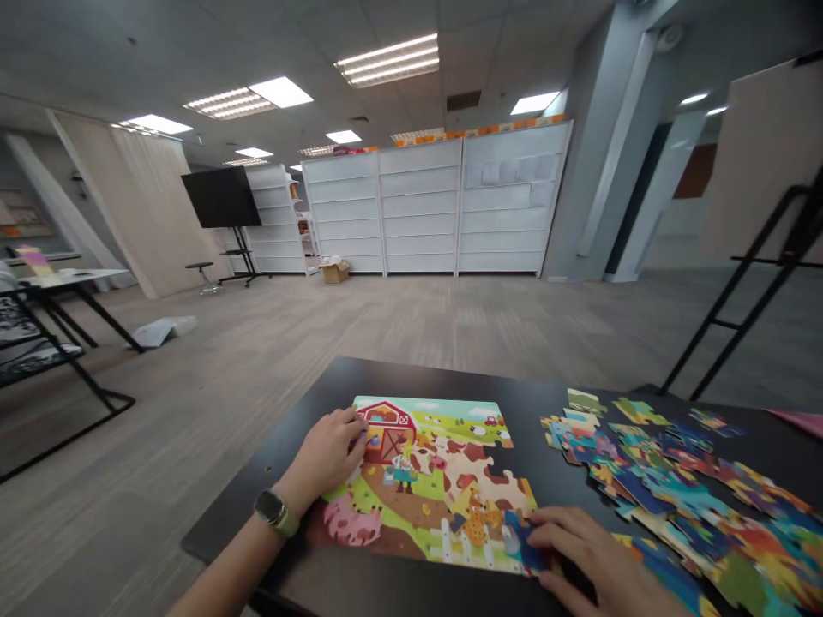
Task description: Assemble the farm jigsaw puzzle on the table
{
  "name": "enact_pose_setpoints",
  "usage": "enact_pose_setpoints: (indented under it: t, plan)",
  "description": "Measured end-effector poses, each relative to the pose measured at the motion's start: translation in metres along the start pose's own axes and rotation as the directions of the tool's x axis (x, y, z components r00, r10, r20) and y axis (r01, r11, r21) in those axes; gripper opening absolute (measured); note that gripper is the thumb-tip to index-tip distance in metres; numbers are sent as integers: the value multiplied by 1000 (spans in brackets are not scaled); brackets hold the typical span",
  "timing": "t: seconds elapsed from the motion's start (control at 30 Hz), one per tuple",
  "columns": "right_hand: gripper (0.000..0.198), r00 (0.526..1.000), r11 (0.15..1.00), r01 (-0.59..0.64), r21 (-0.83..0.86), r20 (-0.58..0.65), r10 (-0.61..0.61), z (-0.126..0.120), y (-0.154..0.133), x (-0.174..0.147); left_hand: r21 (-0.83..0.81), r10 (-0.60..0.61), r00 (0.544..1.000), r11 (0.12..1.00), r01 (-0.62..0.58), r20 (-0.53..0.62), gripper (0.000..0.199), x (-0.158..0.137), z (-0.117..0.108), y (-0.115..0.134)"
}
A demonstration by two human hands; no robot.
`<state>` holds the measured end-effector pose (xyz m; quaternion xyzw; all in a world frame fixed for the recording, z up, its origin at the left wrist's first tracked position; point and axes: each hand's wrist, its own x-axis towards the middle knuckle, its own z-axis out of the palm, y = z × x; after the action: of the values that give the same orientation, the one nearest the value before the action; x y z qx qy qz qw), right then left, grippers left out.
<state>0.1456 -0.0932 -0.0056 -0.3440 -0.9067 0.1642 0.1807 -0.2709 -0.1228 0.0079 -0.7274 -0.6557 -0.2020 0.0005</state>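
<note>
A farm jigsaw puzzle point(411, 480), with a red barn, a spotted cow and a pink pig, lies mostly joined on the black table. A gap shows at its right edge, beside the cow. My left hand point(331, 450), wearing a green-banded watch point(275, 512) at the wrist, rests on the puzzle's left edge by the barn, fingers stretched out and slightly bent. At the lower right corner, my right hand point(582, 548) has its fingertips on a dark blue puzzle piece point(525, 542). That piece's colours differ from the fence next to it; whether it is joined I cannot tell.
Many loose puzzle pieces point(681, 480) are heaped on the right of the black table point(309, 390). A black metal stand point(739, 317) rises behind them. Farther off are white shelving panels point(417, 214), a screen on a stand point(222, 197), a cardboard box point(335, 272) and another table point(70, 278).
</note>
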Motion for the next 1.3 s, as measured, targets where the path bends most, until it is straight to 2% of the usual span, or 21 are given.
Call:
enact_pose_setpoints:
  t: [0.13,0.2,0.33,0.47,0.57,0.7,0.83,0.93,1.0,1.07,1.17,1.23,1.3]
  plan:
    - [27,988,988,-146,50,60,143,-21,-20,15,36,12,1000,999,-12,9,32,-5,5,-1]
    - [26,984,981,-170,96,64,165,-31,-20,27,35,19,1000,999,-19,7,34,-5,9,-7]
    - [14,989,971,-150,184,18,150,-41,-2,53,-7,29,1000,1000,-29,-8,33,-5,13,-14]
    - [11,994,982,-109,153,12,109,-36,17,76,-20,25,1000,999,-25,-18,33,-5,14,-14]
    - [13,996,987,-90,132,17,89,-29,21,85,-30,21,999,999,-22,-27,32,-5,13,-12]
    - [13,999,991,-43,123,-17,45,-29,7,79,-28,12,999,1000,-13,-36,31,-4,11,-10]
    - [24,997,997,72,20,-23,-72,-53,1,53,-11,4,999,1000,-5,-40,29,-4,11,-10]
    - [25,1000,985,-2,-172,-20,-1,-79,12,35,-1,5,999,1000,-5,-36,29,-4,10,-9]
    - [27,998,968,-66,-244,-36,59,-87,16,30,5,5,1000,1000,-5,-30,29,-3,10,-9]
    - [26,999,978,-41,-205,10,43,-82,10,33,7,5,1000,1000,-5,-24,29,-3,10,-8]
    - [32,979,994,107,9,176,-107,-53,-15,48,-2,8,1000,1000,-8,-28,30,-3,12,-10]
    - [41,963,981,159,113,202,-180,-32,-32,59,-16,18,999,1000,-19,-37,31,-4,13,-13]
    - [43,957,973,190,133,194,-213,-17,-46,64,-31,34,998,999,-36,-51,31,-4,16,-17]
